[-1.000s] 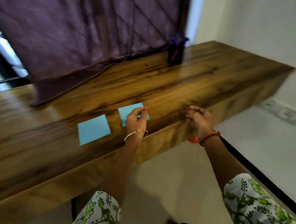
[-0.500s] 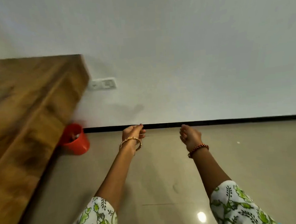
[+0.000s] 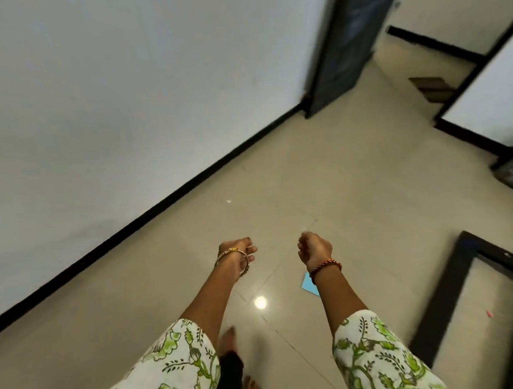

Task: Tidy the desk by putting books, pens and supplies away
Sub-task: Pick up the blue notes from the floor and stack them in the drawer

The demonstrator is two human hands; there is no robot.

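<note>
Over floor (image 3: 353,189): left hand (image 3: 237,253), right hand (image 3: 313,248) loosely curled, holding nothing.

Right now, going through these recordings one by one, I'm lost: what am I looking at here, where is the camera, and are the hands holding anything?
There is no machine here. A person wears one wide-angle camera on the head, looking forward and down, so you see their own arms in leafy green-and-white sleeves.

The left hand wears a gold bangle; the right hand wears a red thread band. Both hang with loosely curled fingers, and nothing shows in either.

The desk is not in view at this moment. You see a beige tiled floor, a white wall with black skirting, a dark door and a bare foot. A light blue paper lies on the floor, partly hidden behind the right wrist.
</note>
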